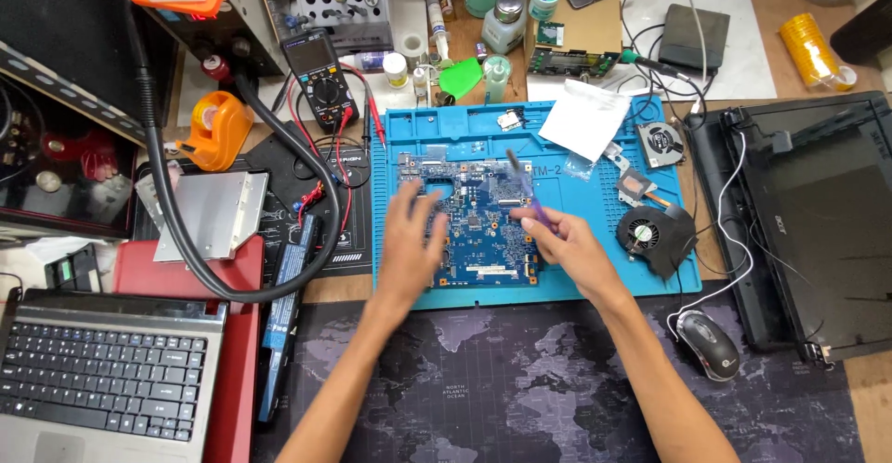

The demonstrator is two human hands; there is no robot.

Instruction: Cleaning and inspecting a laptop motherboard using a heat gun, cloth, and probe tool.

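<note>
On a crowded wooden workbench (878,398), a blue silicone repair mat (576,277) lies at centre, its near edge meeting a dark desk pad printed with a world map (520,379). Blue laptop circuit board (476,221) rests flat on the left half of the mat. Left hand (412,245) lies palm-down on the board's left portion, fingers spread and extended toward the far edge, holding nothing and pressing the board to the mat. Right hand (569,245) sits at the board's right edge, fingers curled and pinched around a slim tool with a purple handle (528,194); the tool slants up and away over the board's upper right area, its blurred tip too indistinct to tell whether it touches the board. Right of the board on the mat: a black cooling fan (650,235), a small white plastic bag (583,119) and a second smaller fan (662,143). Beyond the mat's right edge, an opened black laptop shell (818,212) and a grey mouse (708,344). To the left, a black multimeter (321,78), an orange tape dispenser (216,130), a silver optical drive (216,214), a thick black hose (177,221) and a silver laptop (107,370).
</note>
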